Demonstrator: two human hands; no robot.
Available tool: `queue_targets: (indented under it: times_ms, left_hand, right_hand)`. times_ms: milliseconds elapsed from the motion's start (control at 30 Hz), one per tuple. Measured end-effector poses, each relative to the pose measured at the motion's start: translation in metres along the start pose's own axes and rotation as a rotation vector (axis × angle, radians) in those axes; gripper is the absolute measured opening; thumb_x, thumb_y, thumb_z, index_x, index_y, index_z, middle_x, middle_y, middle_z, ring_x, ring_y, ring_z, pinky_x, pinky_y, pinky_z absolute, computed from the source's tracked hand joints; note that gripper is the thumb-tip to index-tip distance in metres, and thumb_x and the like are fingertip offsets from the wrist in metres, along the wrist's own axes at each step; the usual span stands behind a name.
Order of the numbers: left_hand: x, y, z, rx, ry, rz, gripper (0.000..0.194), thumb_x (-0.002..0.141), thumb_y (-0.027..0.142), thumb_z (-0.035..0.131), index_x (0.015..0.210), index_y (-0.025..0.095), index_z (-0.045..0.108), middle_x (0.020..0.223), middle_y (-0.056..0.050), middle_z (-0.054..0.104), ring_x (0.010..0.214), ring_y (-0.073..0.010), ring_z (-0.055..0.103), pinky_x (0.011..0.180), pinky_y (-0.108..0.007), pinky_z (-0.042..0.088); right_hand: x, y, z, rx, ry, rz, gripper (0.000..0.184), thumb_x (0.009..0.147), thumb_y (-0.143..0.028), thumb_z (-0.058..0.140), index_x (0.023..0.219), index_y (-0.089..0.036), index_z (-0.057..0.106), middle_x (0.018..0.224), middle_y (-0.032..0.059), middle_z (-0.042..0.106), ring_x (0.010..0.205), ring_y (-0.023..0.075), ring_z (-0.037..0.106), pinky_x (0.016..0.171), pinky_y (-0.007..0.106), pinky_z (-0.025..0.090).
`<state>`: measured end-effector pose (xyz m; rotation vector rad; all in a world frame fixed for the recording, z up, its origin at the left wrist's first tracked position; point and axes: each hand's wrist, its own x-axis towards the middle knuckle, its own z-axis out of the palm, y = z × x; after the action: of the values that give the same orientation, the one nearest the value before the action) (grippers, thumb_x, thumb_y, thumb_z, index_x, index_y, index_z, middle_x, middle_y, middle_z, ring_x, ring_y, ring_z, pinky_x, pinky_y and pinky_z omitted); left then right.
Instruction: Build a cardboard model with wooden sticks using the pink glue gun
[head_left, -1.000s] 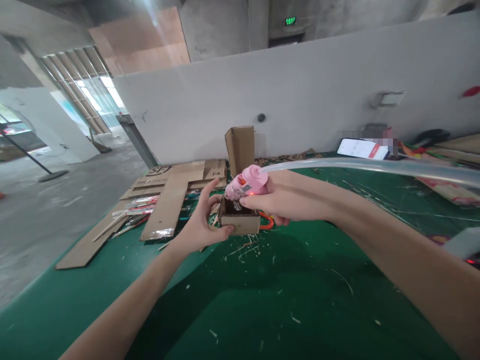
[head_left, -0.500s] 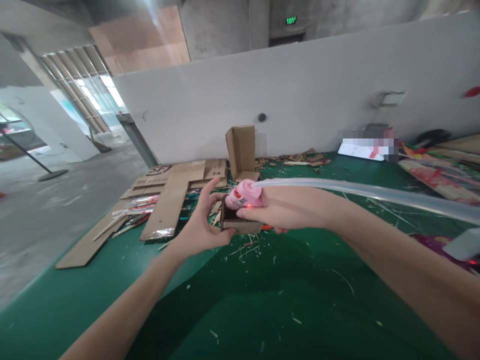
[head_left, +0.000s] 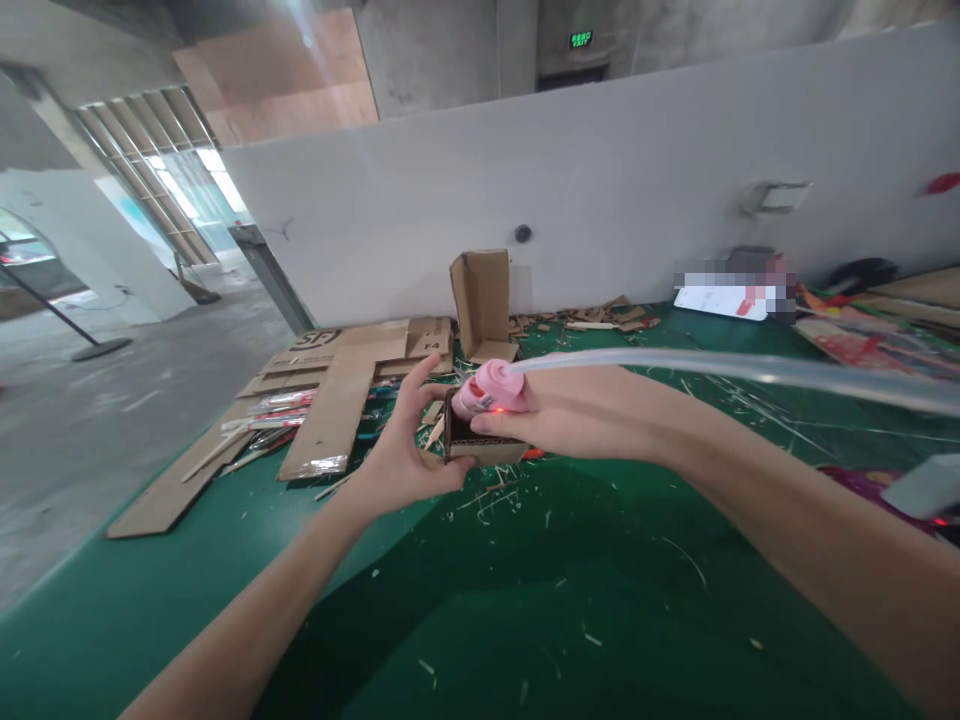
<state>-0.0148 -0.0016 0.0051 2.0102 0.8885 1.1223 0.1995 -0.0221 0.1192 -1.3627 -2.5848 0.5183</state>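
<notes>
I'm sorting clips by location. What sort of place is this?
Probably a makeshift craft workspace in an unfinished building: a green table bears cut cardboard, with a bare concrete floor beyond.

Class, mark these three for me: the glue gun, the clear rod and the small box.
Glue gun (head_left: 496, 386): head view, pink body.
Clear rod (head_left: 750, 368): head view, mid-length.
Small box (head_left: 491, 455): head view, near wall.
</notes>
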Motion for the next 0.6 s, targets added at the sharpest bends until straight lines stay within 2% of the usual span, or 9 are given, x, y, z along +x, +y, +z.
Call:
queue_targets:
  times_ms: [100,367,500,600]
  left_hand:
    - [0.0,-0.003,0.0,-0.03,-0.001,0.004,0.105,0.069,0.014,0.073,0.151,0.035,0.011,0.127,-0.009,0.048,0.102,-0.0219,0.058,0.083,-0.034,0.055]
    - [0.0,-0.011,0.003,-0.105,0.017,0.05,0.104,0.068,0.017,0.076,0.15,0.034,0.016,0.129,-0.01,0.049,0.118,-0.028,0.054,0.09,-0.038,0.053]
    - [0.0,-0.009,0.002,-0.101,0.036,0.053,0.103,0.069,0.02,0.076,0.151,0.035,0.015,0.129,-0.01,0.049,0.116,-0.0285,0.055,0.088,-0.039,0.055]
    - [0.0,-0.008,0.002,-0.062,0.053,0.077,0.104,0.069,0.02,0.077,0.151,0.033,0.015,0.129,-0.01,0.049,0.121,-0.0299,0.052,0.097,-0.044,0.05]
  right_hand:
    - [0.0,0.003,0.001,0.048,-0.011,-0.072,0.028,0.095,-0.042,0.038,0.09,-0.026,0.061,0.076,-0.0013,0.063,0.058,0.0134,0.049,0.051,0.028,0.028]
    - [0.001,0.005,0.002,-0.072,0.095,-0.06,0.034,0.093,-0.052,0.041,0.089,-0.024,0.061,0.066,-0.0008,0.06,0.056,0.014,0.051,0.053,0.028,0.028]
    - [0.0,0.005,0.0,-0.032,0.085,-0.076,0.036,0.094,-0.052,0.039,0.087,-0.023,0.058,0.061,-0.0025,0.059,0.052,0.0123,0.049,0.053,0.028,0.029]
    - [0.0,0.005,0.0,0.0,0.079,-0.063,0.038,0.095,-0.053,0.039,0.087,-0.022,0.059,0.061,-0.0019,0.059,0.052,0.0119,0.051,0.054,0.028,0.03]
